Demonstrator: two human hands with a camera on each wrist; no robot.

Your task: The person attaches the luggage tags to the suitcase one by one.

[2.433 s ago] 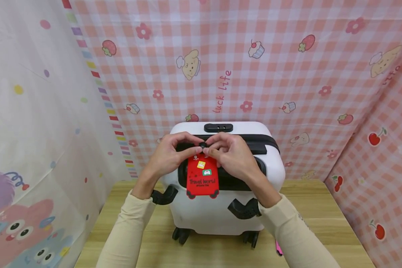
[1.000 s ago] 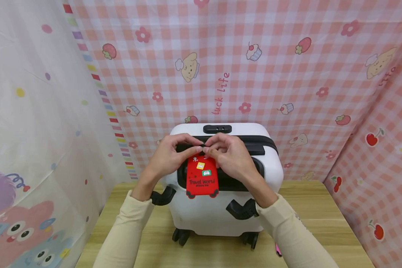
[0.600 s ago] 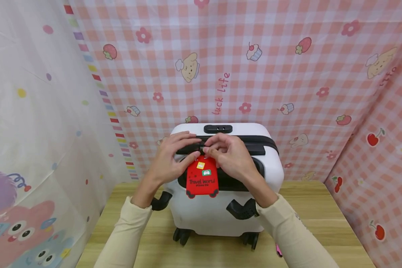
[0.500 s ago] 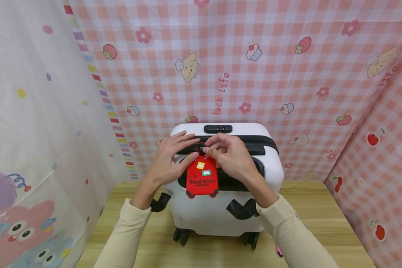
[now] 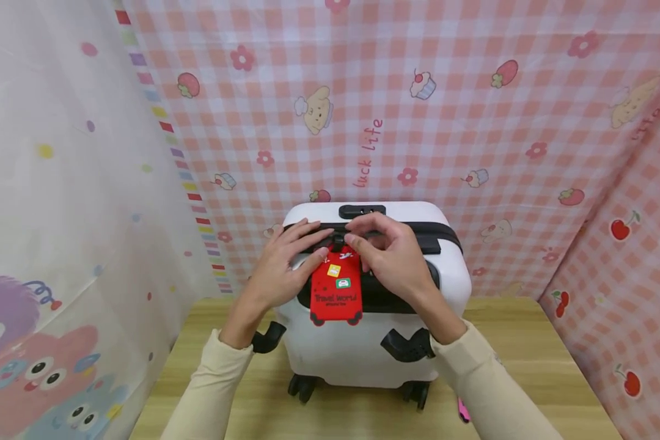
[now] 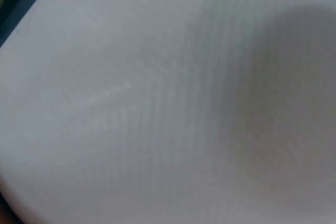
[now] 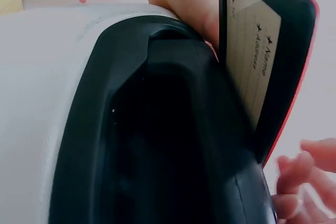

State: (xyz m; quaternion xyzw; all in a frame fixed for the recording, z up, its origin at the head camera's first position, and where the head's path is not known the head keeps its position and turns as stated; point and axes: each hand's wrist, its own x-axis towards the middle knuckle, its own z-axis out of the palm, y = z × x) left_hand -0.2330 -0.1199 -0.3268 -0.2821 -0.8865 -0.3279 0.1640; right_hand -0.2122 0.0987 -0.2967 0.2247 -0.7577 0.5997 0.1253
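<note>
A red luggage tag hangs by its black strap from the closed white suitcase, toward the table's back edge. It looks attached; perhaps only settling is left. My left hand lies straight-fingered beside the strap; my right hand curls loosely, seemingly gripping nothing. The tag holds a card; the suitcase's contents are hidden.

A small cloth-walled booth, type of building unclear, pink gingham backdrop printed with strawberries, cupcakes and the words "luck life", white curtain with cartoon creatures at left, checked side panel bearing cherries at right, pale wood-grain surface between them
</note>
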